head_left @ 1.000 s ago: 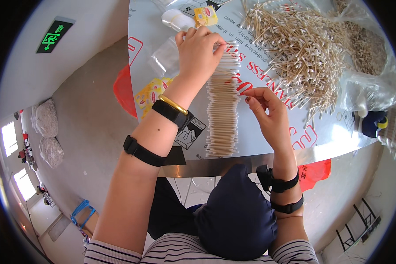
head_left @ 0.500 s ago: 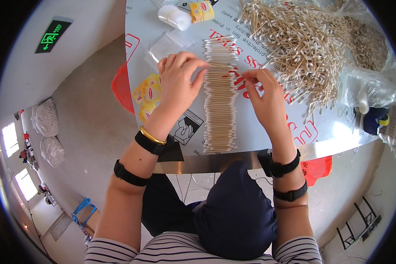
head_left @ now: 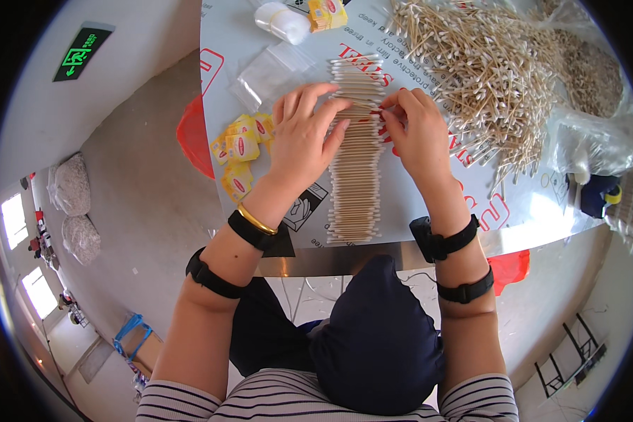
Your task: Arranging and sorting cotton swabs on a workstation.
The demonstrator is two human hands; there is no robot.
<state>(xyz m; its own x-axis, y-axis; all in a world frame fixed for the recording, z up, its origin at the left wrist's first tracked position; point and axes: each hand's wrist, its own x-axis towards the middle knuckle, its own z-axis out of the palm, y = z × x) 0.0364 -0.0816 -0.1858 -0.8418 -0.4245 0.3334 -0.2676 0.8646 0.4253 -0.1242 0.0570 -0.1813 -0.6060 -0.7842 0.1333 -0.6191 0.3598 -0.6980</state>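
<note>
A long row of cotton swabs [head_left: 354,179] lies side by side on the table, white tips along both edges. The upper part of the row is spaced more loosely. My left hand [head_left: 304,133] rests at the row's left edge, fingers apart, with fingertips over the swabs. At the right edge, my right hand [head_left: 422,137] is closed in a pinch on the tip of a cotton swab, partly hidden by the fingers. To the right lies a big loose heap of cotton swabs [head_left: 496,77].
Yellow printed packets [head_left: 240,148] and clear plastic bags [head_left: 271,74] lie left of the row. Beyond them are a roll of clear plastic [head_left: 283,22] and a yellow packet stack [head_left: 327,14]. A crumpled clear bag [head_left: 594,141] sits beside the heap, near the curved table edge [head_left: 316,261].
My right hand has moved up and left to the row's edge. My left hand has shifted right, its fingers going from a pinch at a swab to spread over the row.
</note>
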